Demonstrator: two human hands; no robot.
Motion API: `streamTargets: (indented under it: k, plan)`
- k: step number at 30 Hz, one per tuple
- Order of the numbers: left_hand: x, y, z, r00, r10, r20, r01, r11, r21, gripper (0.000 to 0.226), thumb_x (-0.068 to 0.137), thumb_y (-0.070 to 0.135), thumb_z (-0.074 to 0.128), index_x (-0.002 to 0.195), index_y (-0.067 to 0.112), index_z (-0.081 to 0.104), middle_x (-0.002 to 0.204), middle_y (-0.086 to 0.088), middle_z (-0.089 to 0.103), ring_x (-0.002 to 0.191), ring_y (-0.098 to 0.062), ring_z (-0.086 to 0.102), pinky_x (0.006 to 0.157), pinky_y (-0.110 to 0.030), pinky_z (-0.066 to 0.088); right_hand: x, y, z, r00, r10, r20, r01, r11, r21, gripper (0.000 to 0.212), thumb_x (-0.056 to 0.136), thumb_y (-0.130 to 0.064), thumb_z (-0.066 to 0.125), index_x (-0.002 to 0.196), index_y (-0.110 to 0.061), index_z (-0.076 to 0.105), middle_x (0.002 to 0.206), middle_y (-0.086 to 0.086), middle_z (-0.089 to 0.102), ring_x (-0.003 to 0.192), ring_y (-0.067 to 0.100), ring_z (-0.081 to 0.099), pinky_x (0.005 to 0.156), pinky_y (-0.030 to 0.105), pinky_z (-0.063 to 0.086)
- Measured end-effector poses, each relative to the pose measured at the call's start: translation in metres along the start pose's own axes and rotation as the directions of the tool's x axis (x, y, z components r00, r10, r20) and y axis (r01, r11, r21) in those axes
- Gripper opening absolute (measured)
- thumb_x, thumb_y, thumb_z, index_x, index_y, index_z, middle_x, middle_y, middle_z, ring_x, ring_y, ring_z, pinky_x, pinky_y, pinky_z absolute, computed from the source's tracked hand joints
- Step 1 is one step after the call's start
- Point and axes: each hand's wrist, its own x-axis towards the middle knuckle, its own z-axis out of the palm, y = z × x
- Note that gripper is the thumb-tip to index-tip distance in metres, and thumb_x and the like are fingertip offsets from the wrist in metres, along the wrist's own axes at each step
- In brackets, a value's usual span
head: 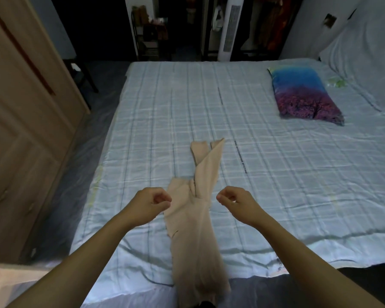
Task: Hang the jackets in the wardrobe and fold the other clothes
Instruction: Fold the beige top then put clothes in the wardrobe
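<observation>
Since beige leggings [198, 210] lay twisted mid-frame on bed [276, 185], untwist legs first imo. Left hand [150, 204], right hand [236, 202] curled, grasping nothing.

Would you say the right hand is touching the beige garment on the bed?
Apart. The head view shows a strip of checked bedsheet between the curled fingers of the right hand and the beige garment.
</observation>
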Motion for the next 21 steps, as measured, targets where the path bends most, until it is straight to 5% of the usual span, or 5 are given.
streamTargets:
  k: [6, 13, 18, 21]
  plan:
    - [0.059, -0.022, 0.020, 0.988, -0.129, -0.082, 0.132, 0.991, 0.029, 0.009, 0.089, 0.021, 0.070, 0.083, 0.028, 0.071, 0.079, 0.010, 0.071, 0.072, 0.009, 0.062, 0.057, -0.005, 0.043, 0.071, 0.021, 0.014, 1.000, -0.011, 0.006, 0.011, 1.000, 0.028, 0.014, 0.097, -0.025, 0.061, 0.097, -0.014, 0.070, 0.094, -0.007, 0.070, 0.087, 0.005, 0.065, 0.067, 0.008, 0.045]
    - [0.131, -0.063, 0.036, 0.979, -0.203, -0.017, 0.203, 0.979, -0.015, 0.010, 0.090, 0.020, 0.069, 0.080, 0.023, 0.070, 0.082, 0.007, 0.070, 0.068, 0.000, 0.064, 0.051, -0.012, 0.046, 0.131, 0.052, 0.057, 0.996, 0.071, 0.046, -0.073, 0.997, 0.035, 0.009, 0.093, -0.014, 0.063, 0.098, -0.010, 0.070, 0.094, -0.001, 0.071, 0.086, 0.012, 0.066, 0.073, 0.010, 0.046]
    - [0.199, -0.101, 0.052, 0.984, -0.172, 0.038, 0.168, 0.981, 0.101, 0.004, 0.092, 0.018, 0.065, 0.092, 0.022, 0.068, 0.099, 0.000, 0.070, 0.093, -0.018, 0.065, 0.082, -0.030, 0.054, 0.171, 0.087, 0.090, 0.991, 0.134, 0.005, -0.134, 0.991, 0.025, 0.011, 0.091, -0.009, 0.063, 0.099, -0.015, 0.070, 0.094, -0.005, 0.070, 0.087, 0.009, 0.065, 0.078, 0.014, 0.048]
    - [0.239, -0.130, 0.065, 0.993, -0.107, 0.050, 0.090, 0.959, 0.268, 0.024, 0.094, 0.023, 0.062, 0.118, 0.020, 0.065, 0.118, -0.003, 0.063, 0.110, -0.021, 0.058, 0.094, -0.035, 0.047, 0.192, 0.116, 0.113, 0.993, 0.116, -0.001, -0.116, 0.991, -0.069, 0.023, 0.092, -0.006, 0.062, 0.113, -0.015, 0.068, 0.110, 0.000, 0.067, 0.100, 0.013, 0.061, 0.090, 0.025, 0.048]
